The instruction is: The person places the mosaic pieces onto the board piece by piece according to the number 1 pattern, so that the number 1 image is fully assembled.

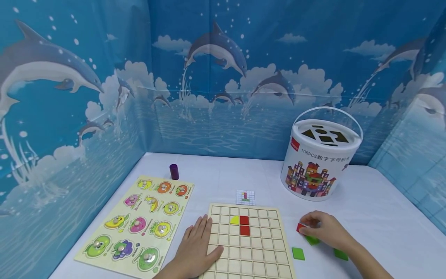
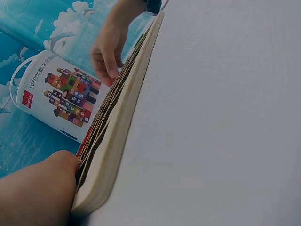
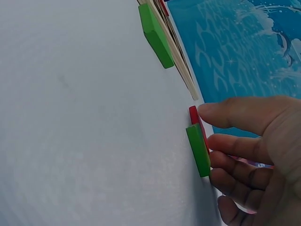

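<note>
The left hand (image 1: pixel 196 248) lies flat, fingers straight, on the left edge of the wooden grid board (image 1: pixel 249 244). Just right of that board, the right hand (image 1: pixel 324 228) pinches a flat red square tile (image 1: pixel 299 227) on the white tablecloth, smooth green tiles (image 1: pixel 298 253) beside it.

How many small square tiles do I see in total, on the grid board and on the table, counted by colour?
Red tiles: 3, two on the grid board at and, one under the right hand at.
Green tiles: 3, on the table at.
Yellow tiles: 1, on the board.
Total: 7 tiles.
</note>
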`<state>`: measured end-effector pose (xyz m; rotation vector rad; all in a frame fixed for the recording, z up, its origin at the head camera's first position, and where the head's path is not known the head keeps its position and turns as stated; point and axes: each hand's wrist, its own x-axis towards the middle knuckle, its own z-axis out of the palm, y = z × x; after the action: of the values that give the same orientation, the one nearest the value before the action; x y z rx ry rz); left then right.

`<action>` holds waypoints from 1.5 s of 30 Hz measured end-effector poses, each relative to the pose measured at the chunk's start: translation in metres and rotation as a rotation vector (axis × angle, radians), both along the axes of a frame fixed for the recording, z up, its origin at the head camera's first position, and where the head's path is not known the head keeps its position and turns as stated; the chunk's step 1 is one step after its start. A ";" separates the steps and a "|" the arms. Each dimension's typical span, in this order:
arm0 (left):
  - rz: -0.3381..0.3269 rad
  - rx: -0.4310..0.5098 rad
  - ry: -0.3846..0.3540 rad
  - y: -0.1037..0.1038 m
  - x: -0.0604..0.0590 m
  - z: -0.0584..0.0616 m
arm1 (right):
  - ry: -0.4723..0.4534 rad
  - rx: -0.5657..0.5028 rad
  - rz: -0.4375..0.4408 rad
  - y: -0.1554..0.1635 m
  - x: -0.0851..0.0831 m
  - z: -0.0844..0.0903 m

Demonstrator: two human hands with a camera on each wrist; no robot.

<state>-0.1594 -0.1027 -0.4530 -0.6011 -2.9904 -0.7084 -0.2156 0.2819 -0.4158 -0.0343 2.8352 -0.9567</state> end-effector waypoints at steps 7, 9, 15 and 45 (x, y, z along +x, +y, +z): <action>-0.004 0.006 0.000 0.000 0.001 0.003 | 0.001 0.007 0.004 0.000 0.002 0.000; -0.006 0.008 0.004 0.000 0.001 0.003 | 0.006 0.007 0.008 0.000 0.002 0.000; -0.004 0.011 0.006 0.000 0.001 0.002 | 0.015 0.003 0.011 -0.002 0.003 -0.001; -0.001 0.004 -0.014 0.000 0.000 0.000 | 0.041 -0.032 0.054 -0.012 0.007 0.006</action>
<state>-0.1599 -0.1032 -0.4529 -0.5996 -3.0011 -0.7224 -0.2090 0.2701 -0.4094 -0.1344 2.8403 -1.0010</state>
